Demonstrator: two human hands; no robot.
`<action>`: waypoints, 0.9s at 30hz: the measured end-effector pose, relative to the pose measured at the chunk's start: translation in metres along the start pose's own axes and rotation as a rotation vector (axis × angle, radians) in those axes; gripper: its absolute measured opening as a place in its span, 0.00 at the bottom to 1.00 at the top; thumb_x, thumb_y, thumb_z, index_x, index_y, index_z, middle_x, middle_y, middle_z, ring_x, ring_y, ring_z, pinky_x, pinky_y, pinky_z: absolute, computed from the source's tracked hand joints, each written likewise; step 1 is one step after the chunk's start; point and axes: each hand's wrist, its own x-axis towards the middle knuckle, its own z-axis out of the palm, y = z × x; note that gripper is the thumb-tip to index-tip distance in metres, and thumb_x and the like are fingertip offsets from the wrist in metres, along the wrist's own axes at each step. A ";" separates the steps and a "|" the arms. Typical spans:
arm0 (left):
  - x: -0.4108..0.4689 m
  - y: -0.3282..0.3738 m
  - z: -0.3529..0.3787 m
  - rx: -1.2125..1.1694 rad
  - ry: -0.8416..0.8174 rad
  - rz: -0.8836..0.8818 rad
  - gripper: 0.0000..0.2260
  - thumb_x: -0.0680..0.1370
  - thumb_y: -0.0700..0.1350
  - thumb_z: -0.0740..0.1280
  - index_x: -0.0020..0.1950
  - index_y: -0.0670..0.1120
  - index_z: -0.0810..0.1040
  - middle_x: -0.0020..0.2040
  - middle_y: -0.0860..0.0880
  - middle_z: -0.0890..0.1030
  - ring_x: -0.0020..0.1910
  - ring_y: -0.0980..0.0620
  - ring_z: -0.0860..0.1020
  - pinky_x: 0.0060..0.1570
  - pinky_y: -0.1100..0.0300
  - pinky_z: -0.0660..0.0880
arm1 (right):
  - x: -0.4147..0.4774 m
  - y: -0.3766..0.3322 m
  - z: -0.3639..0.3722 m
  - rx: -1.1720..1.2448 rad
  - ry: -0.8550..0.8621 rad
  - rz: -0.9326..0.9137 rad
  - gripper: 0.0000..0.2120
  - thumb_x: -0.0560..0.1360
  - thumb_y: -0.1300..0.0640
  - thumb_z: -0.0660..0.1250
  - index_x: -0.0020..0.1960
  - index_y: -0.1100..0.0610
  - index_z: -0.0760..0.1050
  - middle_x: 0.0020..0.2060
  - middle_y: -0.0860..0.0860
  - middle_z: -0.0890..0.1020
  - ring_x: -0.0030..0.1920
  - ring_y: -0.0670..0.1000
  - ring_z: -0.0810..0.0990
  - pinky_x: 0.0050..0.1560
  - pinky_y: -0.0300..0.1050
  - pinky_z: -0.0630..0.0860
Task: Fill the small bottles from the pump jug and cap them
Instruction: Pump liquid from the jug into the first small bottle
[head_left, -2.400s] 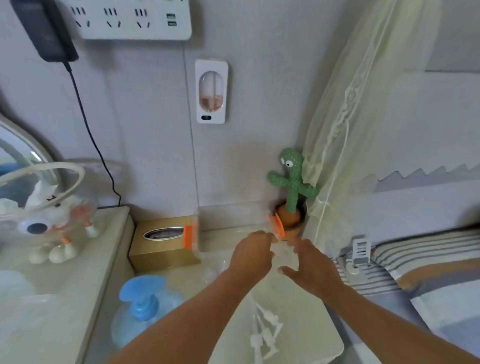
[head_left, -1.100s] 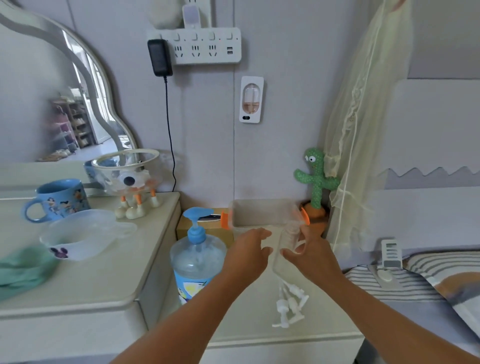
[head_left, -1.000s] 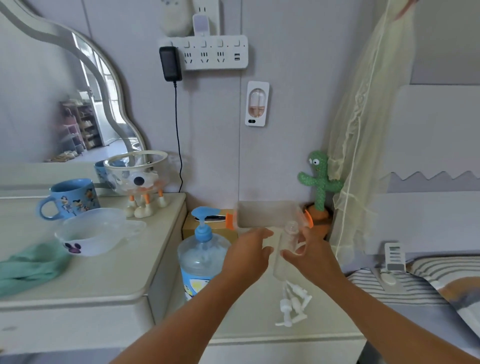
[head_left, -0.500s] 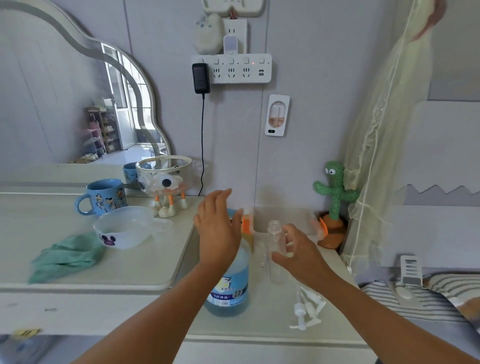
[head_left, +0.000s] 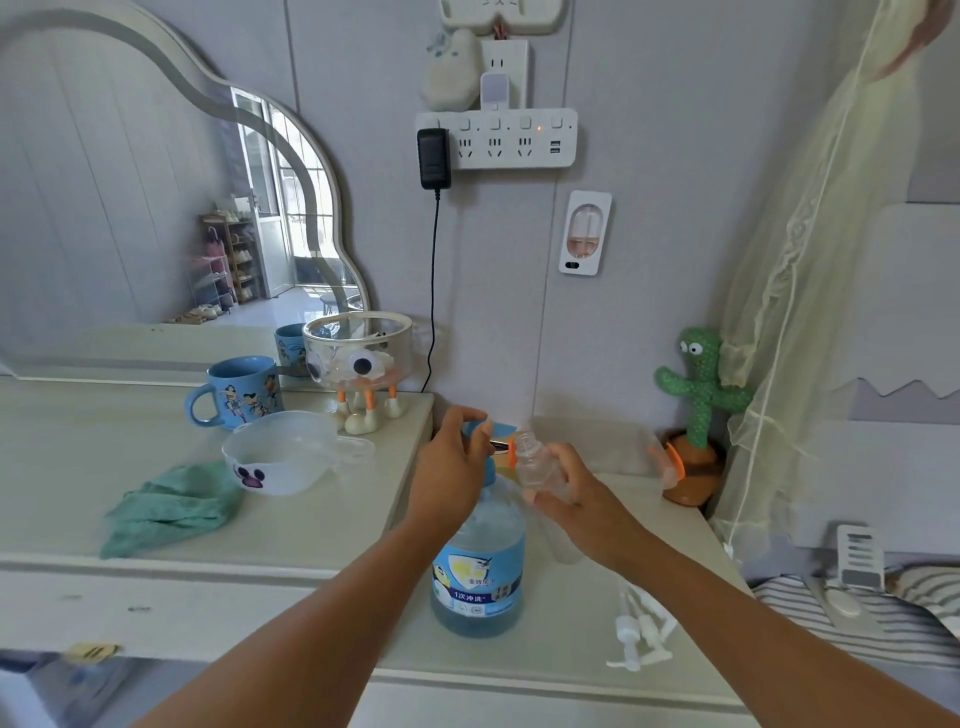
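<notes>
Pump jug (head_left: 478, 571) stands on the lower counter (head_left: 561, 623), close to its front edge and just beside the step up to the dresser (head_left: 322, 519). On the dresser, a green cloth (head_left: 171, 506) lies near the front edge, beside a white bowl (head_left: 280, 452). The left hand (head_left: 452, 467) rests on the jug's blue pump head, fingers curled over it. The right hand (head_left: 576, 499) grips a clear small bottle (head_left: 535, 462), tilted, its open neck by the spout. Bare counter lies right of the jug, where white pump caps (head_left: 636, 631) lie near the front edge.
</notes>
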 end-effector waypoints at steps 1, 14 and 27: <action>0.000 0.000 0.000 -0.005 0.000 -0.003 0.11 0.83 0.50 0.59 0.60 0.46 0.73 0.49 0.46 0.84 0.48 0.49 0.81 0.49 0.55 0.76 | 0.000 -0.001 -0.001 0.018 -0.012 0.007 0.22 0.77 0.54 0.65 0.68 0.47 0.62 0.58 0.43 0.77 0.55 0.37 0.75 0.48 0.29 0.69; 0.010 0.005 -0.009 0.019 -0.079 0.000 0.08 0.83 0.47 0.61 0.57 0.45 0.75 0.50 0.46 0.82 0.50 0.50 0.80 0.51 0.57 0.74 | 0.003 -0.003 -0.011 0.056 -0.099 0.039 0.28 0.78 0.50 0.63 0.75 0.45 0.56 0.68 0.44 0.71 0.66 0.45 0.71 0.68 0.48 0.68; 0.017 -0.002 -0.025 -0.081 -0.306 0.101 0.10 0.83 0.43 0.59 0.58 0.38 0.75 0.48 0.43 0.82 0.49 0.51 0.80 0.58 0.54 0.75 | 0.007 0.008 -0.020 -0.065 -0.135 0.001 0.26 0.78 0.41 0.59 0.73 0.40 0.57 0.68 0.44 0.71 0.67 0.45 0.71 0.66 0.47 0.70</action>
